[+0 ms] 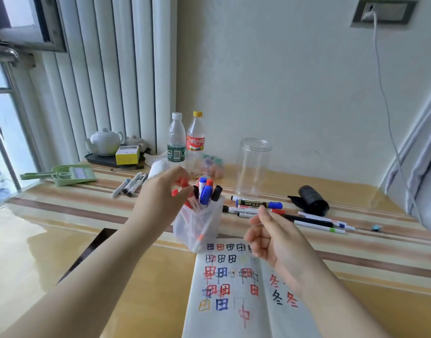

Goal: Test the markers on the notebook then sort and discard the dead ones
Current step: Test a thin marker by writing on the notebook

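Observation:
An open notebook (236,289) lies near the front edge, covered with red, blue, black and orange test characters. Behind it stands a translucent holder (197,228) packed with several capped markers (205,193). My left hand (163,193) hovers at the holder's left side, fingertips touching a red-capped marker (176,192) among those in the holder. My right hand (270,237) is loosely curled above the notebook's top right corner and holds nothing. Several loose markers (258,206) lie on the table beyond that hand. Three more pens (131,185) rest further left.
A clear plastic jar (253,167) stands open behind the loose markers. Two bottles (185,142) stand at the back, with a roll of black bags (312,198) to the right. A green dustpan (63,175), a teapot tray (107,147) and a yellow box sit at the left.

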`<state>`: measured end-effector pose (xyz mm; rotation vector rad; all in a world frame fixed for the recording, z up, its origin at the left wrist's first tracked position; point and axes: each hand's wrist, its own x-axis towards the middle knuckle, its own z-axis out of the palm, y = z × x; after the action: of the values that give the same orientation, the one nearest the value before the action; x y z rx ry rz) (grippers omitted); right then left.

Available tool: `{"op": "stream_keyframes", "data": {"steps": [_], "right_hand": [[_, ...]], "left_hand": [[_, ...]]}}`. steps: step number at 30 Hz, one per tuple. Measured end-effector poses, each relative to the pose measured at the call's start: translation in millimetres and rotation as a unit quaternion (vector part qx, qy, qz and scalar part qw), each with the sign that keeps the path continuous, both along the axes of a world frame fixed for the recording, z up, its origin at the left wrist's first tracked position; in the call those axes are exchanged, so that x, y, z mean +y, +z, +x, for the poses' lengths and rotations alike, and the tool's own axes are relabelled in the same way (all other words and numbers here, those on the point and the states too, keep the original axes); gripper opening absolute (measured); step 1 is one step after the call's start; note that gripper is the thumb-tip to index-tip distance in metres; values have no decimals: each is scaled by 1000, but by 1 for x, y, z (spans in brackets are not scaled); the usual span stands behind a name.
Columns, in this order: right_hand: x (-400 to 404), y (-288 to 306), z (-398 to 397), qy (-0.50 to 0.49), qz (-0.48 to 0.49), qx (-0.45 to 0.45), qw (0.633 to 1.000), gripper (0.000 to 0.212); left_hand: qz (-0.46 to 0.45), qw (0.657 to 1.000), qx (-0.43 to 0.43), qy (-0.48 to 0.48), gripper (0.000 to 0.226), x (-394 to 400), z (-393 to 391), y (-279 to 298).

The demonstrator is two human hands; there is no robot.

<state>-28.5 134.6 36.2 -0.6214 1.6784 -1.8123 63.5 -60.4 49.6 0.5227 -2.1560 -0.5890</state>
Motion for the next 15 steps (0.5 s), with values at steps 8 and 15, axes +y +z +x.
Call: {"op": "stream_keyframes", "data": {"steps": [8, 15], "right_hand": [[10, -17, -26, -49, 52, 17, 997, 20], [26, -32, -79, -130, 160, 125, 971, 16]], "left_hand": [[-152, 988, 9, 12, 13, 10, -18, -19], [-233, 953, -25, -191, 21, 79, -62, -26]]}}
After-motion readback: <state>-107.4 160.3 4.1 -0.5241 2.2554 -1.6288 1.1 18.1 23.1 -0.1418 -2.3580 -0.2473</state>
